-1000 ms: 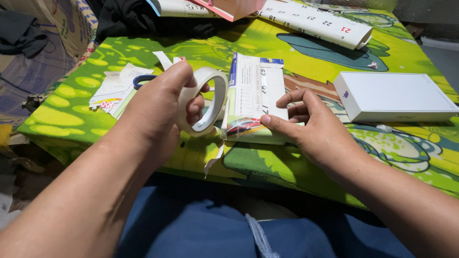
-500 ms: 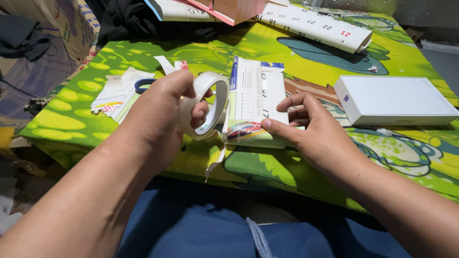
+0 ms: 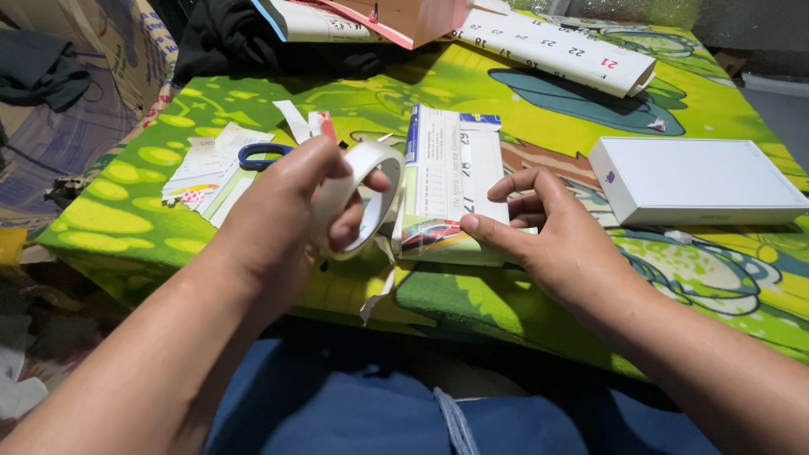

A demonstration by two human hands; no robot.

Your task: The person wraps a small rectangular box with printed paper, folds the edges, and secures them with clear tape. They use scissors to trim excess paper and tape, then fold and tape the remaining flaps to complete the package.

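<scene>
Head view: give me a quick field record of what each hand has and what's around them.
left hand: grips a tape roll, held upright on edge
right hand: presses on a paper-wrapped package, thumb at its near edge
tape strip: runs from the roll to the package's left edge
surface: green patterned cloth
left of roll: blue-handled scissors on paper scraps
right: white flat box
far edge: rolled calendar sheet

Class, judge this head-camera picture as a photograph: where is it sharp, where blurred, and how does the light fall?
Head view: left hand gripping the tape roll and right hand on the paper-wrapped box are sharp; the pink card at the top edge is blurred; the green cloth is brightly lit, the lap below shadowed; edges bow slightly.
</scene>
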